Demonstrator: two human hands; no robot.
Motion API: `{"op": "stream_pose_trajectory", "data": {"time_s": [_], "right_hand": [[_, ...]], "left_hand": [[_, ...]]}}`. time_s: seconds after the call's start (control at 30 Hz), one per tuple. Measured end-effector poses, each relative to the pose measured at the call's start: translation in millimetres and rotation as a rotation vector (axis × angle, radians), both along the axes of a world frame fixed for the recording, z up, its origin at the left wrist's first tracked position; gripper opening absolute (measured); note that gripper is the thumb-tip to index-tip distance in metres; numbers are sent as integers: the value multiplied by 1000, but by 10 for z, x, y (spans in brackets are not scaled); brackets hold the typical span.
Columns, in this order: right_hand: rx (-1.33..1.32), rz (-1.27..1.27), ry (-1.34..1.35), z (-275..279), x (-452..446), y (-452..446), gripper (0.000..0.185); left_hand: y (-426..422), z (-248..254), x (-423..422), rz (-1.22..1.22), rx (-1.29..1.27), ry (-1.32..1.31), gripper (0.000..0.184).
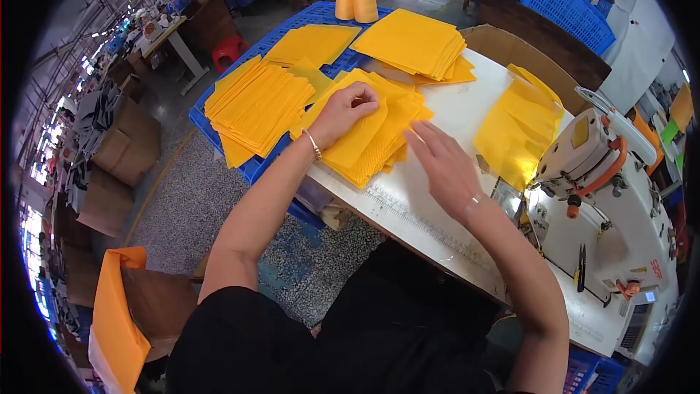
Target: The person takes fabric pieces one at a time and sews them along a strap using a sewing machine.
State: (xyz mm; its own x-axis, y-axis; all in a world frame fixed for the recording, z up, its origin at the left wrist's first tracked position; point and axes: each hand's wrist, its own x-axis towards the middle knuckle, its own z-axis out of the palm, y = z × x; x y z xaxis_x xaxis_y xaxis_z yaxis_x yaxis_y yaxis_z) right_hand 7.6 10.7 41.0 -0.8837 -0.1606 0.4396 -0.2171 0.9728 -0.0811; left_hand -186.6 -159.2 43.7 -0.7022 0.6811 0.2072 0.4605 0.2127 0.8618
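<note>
My left hand [343, 111], with a bracelet at its wrist, pinches the edge of a yellow mesh fabric piece [357, 135] and lifts it a little off the pile beneath. That pile of yellow fabric pieces [364, 173] lies at the table's left end. To its right my right hand [443, 164] hovers, slightly blurred, with fingers stretched out and nothing in them. Another yellow fabric piece [514, 128] lies by the lit needle area of a white sewing machine [583, 149]. My left fingertips are partly hidden behind the hand.
More stacks of yellow pieces [255, 102] rest on a blue plastic crate [200, 113], with two orange thread cones [356, 4] behind. Black tweezers [581, 268] stand by the machine. A ruler strip [423, 222] runs along the table's front edge. A cardboard box [525, 47] stands behind the table.
</note>
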Motion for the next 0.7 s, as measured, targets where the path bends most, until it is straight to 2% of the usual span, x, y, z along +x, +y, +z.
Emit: {"op": "stream_pose_trajectory", "data": {"time_s": [0.13,0.17,0.23,0.3,0.33,0.4,0.43,0.47,0.5,0.57,0.6,0.63,0.7], "right_hand": [[37,42,-33,-204,-480,-212,61],[46,40,-58,-276,-542,-239,61],[62,22,-118,-378,-605,-255,61],[68,15,-220,-279,-594,-262,60],[67,-11,-237,-299,-586,-280,60],[212,14,-4,-381,-486,-272,55],[-105,74,-143,-163,-221,-306,49],[-429,127,-270,34,89,-402,44],[-378,150,-53,-133,321,-489,36],[37,114,141,-150,992,-500,32],[-69,158,-56,44,1367,-440,29],[-83,194,-133,52,1728,-311,31],[-103,-108,56,16,2164,-15,30]], "left_hand": [[-44,99,-4,25,145,-150,3],[-47,315,72,24,146,-151,3],[-15,773,214,257,136,-9,12],[-21,1002,159,33,617,-141,11],[59,1124,137,13,616,-165,11],[367,1303,191,-401,677,-143,3],[457,1312,581,-283,512,191,3],[505,1229,1046,-154,341,518,8],[624,1035,1255,-256,250,565,7],[858,369,1492,-443,191,675,3],[938,70,1622,-454,170,688,4],[1019,-176,1714,-460,146,705,7],[1189,-542,1768,-491,110,766,13]]}}
